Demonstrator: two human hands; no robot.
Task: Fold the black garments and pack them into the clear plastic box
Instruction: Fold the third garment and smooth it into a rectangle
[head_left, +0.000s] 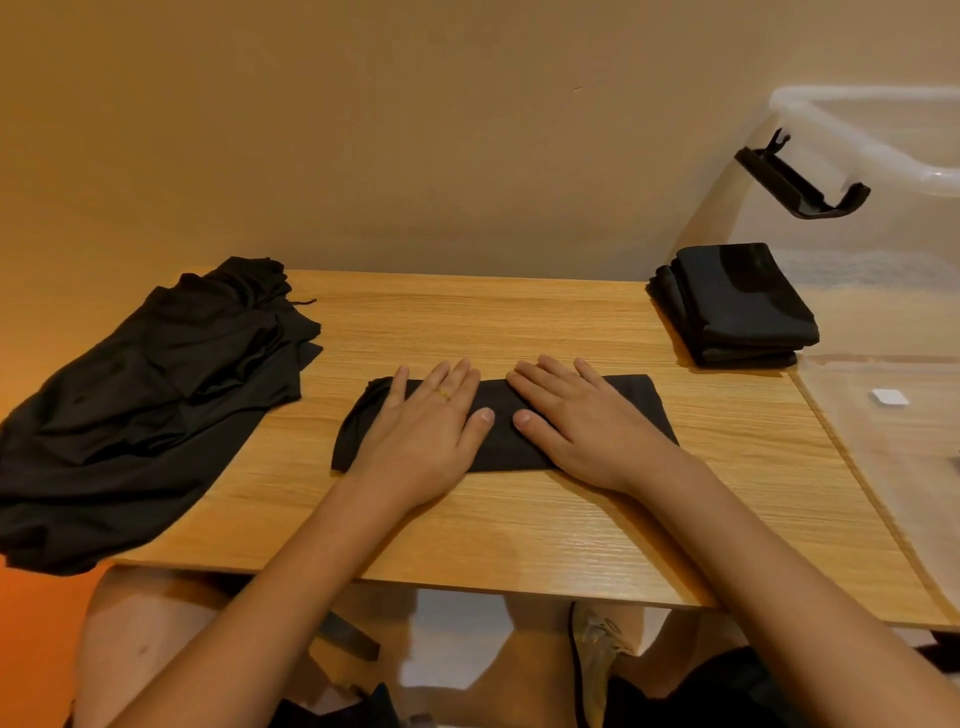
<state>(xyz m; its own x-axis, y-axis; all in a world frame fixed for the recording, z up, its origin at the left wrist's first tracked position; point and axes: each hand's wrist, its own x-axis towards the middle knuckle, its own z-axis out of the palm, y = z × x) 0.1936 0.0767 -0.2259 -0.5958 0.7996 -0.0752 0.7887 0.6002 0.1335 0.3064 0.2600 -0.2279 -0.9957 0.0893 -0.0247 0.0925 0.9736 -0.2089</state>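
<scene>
Our knees (156, 623) and one shoe (592, 654) show below the near edge of the wooden table (519, 540), and our bare forearms reach over that edge to the middle of the tabletop. Both hands lie flat, palms down and fingers spread, on a folded black garment (501, 441) that stretches as a long band across the table's centre. Our left hand (426, 436), with a gold ring (444, 393) on one finger, covers the band's left part, where the cloth bunches slightly at its end. Our right hand (576, 423) covers the right part; the two thumbs lie close together over the middle without touching. Neither hand grips anything; they only press on the cloth.

At the table's left side, a loose heap of black garments (140, 405) spills over the edge. At the far right corner sits a neat stack of folded black garments (732, 306), just beside the clear plastic box (883, 322), which stands off the table's right edge. We see a black latch clip (800, 182) on the box's rim.
</scene>
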